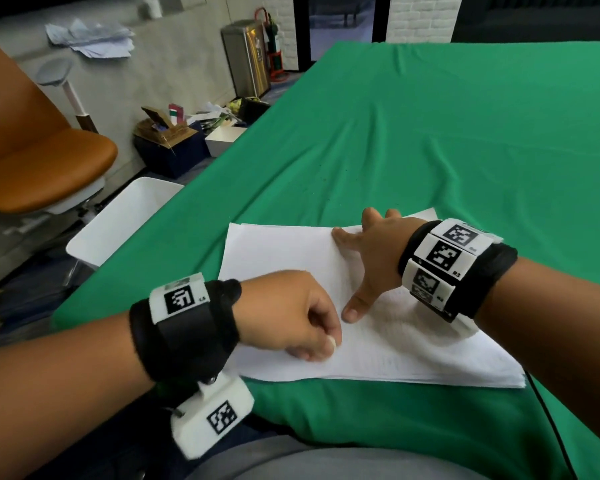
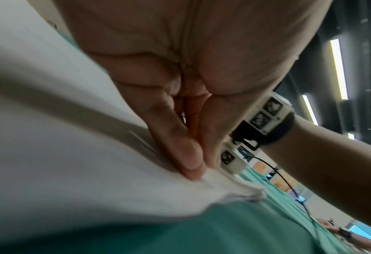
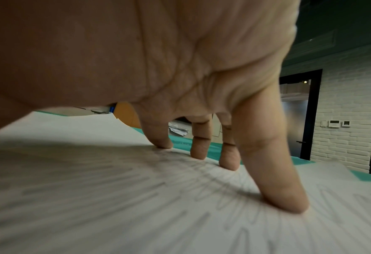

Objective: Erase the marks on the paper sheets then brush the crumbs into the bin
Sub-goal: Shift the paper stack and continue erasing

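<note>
A stack of white paper sheets [image 1: 274,258] lies on the green tablecloth [image 1: 430,133] near the front edge. My left hand [image 1: 317,344] is curled and pinches a small white eraser [image 1: 332,342], pressing it onto the top sheet. My right hand [image 1: 361,268] is spread flat on the paper just beyond it, fingertips [image 3: 288,202] pressing the sheet down. Grey pencil marks [image 3: 180,197] cover the sheet under the right hand; in the head view they are only faint. In the left wrist view the curled fingers [image 2: 180,146] press into the paper [image 2: 71,154] and hide the eraser.
A white bin [image 1: 118,223] stands on the floor against the table's left edge. An orange chair [image 1: 42,161] sits further left. A black cable [image 1: 551,427] runs over the cloth at the right. Tiny dark crumbs [image 1: 323,178] dot the cloth beyond the paper.
</note>
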Motion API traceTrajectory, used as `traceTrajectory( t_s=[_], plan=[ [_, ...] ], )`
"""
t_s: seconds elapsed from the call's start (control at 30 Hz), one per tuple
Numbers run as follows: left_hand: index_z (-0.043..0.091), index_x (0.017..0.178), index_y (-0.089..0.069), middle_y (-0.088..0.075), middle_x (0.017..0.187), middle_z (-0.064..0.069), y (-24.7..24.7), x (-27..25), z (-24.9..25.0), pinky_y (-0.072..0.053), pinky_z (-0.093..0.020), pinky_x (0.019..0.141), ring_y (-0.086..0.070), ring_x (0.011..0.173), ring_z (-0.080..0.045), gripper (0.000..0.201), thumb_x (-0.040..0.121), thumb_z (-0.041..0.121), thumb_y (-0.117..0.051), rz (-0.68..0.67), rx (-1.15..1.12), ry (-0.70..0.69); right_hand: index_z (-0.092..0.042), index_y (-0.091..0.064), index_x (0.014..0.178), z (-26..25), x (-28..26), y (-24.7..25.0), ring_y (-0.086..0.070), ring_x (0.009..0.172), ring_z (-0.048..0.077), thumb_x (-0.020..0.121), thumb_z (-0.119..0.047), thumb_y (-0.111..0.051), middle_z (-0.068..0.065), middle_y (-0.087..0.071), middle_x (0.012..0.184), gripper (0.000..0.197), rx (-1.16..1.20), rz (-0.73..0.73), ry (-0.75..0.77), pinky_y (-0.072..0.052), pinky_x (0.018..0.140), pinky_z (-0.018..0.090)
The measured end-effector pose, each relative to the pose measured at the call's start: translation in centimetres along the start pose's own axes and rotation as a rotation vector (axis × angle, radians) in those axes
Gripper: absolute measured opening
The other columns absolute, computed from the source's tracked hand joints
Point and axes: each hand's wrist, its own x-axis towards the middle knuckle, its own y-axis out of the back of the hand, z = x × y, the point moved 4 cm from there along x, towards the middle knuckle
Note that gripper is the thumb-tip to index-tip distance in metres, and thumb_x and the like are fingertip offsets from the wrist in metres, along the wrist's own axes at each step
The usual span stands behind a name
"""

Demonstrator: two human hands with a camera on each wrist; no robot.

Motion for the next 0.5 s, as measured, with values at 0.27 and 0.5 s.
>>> traceTrajectory(
  t_s=[0.27,0.5],
  plan=[
    [0.008,0.094,-0.078,-0.078,0.077,-0.005,0.4,0.2,-0.4,-0.063,-0.027,0.077,-0.074,0.072,-0.015,0.006,0.088,0.010,-0.077,0.048,-0.030,-0.002,-0.048,0.000,0.160,-0.1,0.1,-0.1,-0.037,0.133,0.037,0.031,-0.100,-0.068,0.006,-0.030,0.145,0.155,-0.009,-0.010,-0.009,-0.047,0.101,0.059],
    [0.008,0.094,-0.078,-0.078,0.080,-0.008,1.7,-0.3,-1.2,-0.063,-0.036,0.084,-0.076,0.083,-0.031,0.006,0.088,0.010,-0.077,0.092,-0.019,0.011,-0.049,0.001,0.160,0.1,0.2,-0.1,-0.036,0.133,0.036,0.031,-0.101,-0.067,0.005,-0.030,0.144,0.155,0.001,-0.008,-0.005,-0.047,0.101,0.057]
  ],
)
